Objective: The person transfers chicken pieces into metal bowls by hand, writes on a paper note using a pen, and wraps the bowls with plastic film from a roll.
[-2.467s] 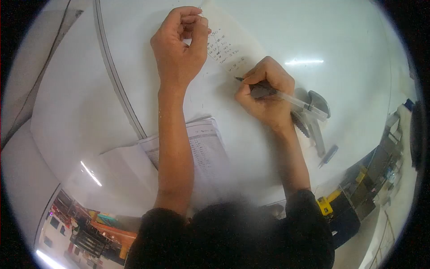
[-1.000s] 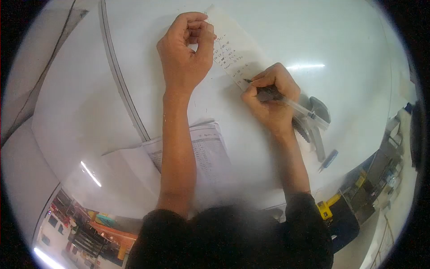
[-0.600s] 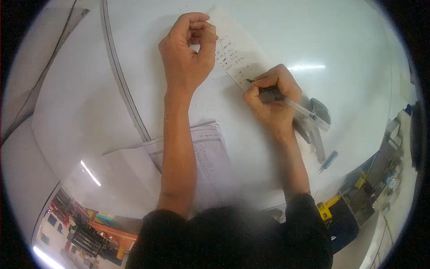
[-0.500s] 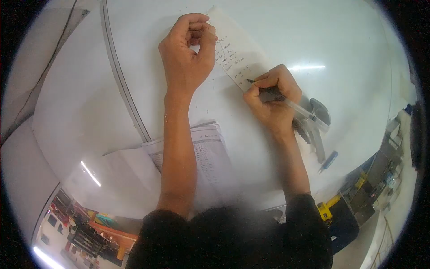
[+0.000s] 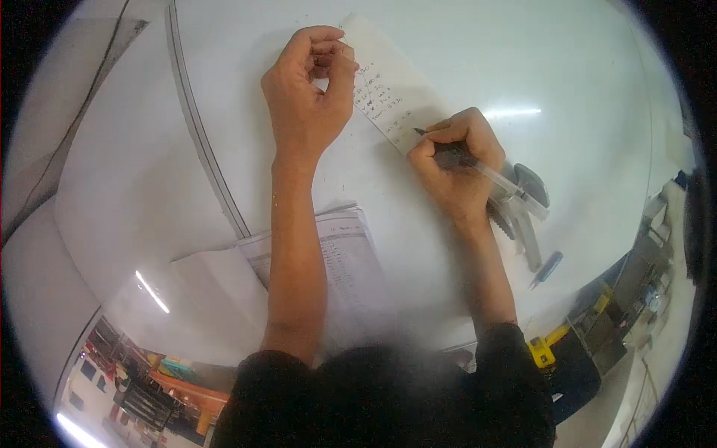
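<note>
My right hand (image 5: 463,168) is closed in a writing grip around a pen (image 5: 489,173) with a long clear barrel. The pen's dark tip is at the lower part of a long white paper strip (image 5: 388,67) bearing handwritten figures. My left hand (image 5: 314,86) lies by the strip's left edge, its fingers loosely curled with no object visible in them. Beside my right wrist lies a grey, rounded item with a ridged dark part (image 5: 529,185), partly hidden, whose kind I cannot tell. Under my left forearm are printed sheets (image 5: 351,254), one with a table of handwritten entries.
All this lies on a glossy white table (image 5: 403,224) with a dark seam (image 5: 198,123) at left. A blue pen (image 5: 547,269) lies near its right side. Past the table edge are a yellow tool (image 5: 544,349) at lower right and cluttered shelving (image 5: 149,396) at lower left.
My left hand has shifted very slightly left and down. The pen tip has moved slightly up and right over the strip, still in my right hand.
</note>
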Demonstrator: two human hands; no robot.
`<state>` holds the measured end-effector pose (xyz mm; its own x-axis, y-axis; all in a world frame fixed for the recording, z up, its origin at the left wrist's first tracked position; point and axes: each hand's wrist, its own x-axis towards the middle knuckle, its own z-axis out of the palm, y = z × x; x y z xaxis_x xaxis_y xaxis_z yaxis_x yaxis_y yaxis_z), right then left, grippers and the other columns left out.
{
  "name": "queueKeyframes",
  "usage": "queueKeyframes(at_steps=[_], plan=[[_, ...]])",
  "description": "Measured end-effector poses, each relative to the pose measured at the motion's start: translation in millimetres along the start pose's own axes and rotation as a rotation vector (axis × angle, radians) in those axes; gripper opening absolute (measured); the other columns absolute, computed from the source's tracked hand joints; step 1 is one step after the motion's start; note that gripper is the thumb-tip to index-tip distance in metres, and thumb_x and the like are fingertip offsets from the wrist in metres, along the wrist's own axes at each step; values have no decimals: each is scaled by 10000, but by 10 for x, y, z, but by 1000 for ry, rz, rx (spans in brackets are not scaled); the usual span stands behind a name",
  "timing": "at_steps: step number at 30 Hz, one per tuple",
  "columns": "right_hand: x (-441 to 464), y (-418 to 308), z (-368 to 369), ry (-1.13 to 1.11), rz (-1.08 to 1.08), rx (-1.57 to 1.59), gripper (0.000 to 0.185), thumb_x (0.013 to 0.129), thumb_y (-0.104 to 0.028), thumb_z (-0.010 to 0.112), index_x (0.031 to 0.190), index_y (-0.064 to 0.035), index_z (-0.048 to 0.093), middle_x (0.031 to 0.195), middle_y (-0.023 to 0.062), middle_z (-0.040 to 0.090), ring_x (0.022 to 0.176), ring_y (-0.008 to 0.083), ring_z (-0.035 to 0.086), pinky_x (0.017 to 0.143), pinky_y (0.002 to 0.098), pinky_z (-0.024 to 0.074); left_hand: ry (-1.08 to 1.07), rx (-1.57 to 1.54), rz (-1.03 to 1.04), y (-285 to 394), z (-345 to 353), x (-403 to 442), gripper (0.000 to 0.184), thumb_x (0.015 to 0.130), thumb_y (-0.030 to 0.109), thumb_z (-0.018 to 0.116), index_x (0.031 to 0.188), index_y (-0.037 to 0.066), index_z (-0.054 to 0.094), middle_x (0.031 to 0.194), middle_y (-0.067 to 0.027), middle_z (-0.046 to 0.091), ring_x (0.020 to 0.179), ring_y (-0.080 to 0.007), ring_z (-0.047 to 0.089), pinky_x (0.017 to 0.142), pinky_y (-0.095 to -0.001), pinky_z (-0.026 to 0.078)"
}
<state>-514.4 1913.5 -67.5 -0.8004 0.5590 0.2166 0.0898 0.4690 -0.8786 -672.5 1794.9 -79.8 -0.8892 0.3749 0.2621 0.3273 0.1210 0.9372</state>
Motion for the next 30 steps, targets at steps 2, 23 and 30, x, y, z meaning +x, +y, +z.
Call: queueKeyframes(at_steps=[2, 23, 30], plan=[[-4, 13, 6, 4, -20, -18, 159, 694, 58, 663, 745, -18, 532, 761, 68, 626, 685, 106, 596, 638, 233, 499, -6, 9, 7, -4, -3, -1, 137, 871, 71, 627, 999, 24, 644, 772, -61, 700, 710, -148, 703, 674, -260, 539], [-63, -55, -16, -50, -52, 59, 171, 678, 52, 682, 721, -28, 536, 762, 73, 595, 688, 130, 589, 625, 241, 480, -2, 24, -16, 29, -23, 8, 135, 871, 60, 630, 998, 16, 642, 782, -68, 702, 709, -147, 705, 684, -261, 541], [-55, -7, 0, -97, -156, 34, 176, 675, 44, 689, 717, -30, 535, 751, 74, 583, 675, 143, 579, 622, 247, 472, -5, -32, -9, -10, -22, 17, 127, 867, 55, 632, 988, 14, 638, 779, -68, 699, 704, -147, 704, 673, -255, 537]])
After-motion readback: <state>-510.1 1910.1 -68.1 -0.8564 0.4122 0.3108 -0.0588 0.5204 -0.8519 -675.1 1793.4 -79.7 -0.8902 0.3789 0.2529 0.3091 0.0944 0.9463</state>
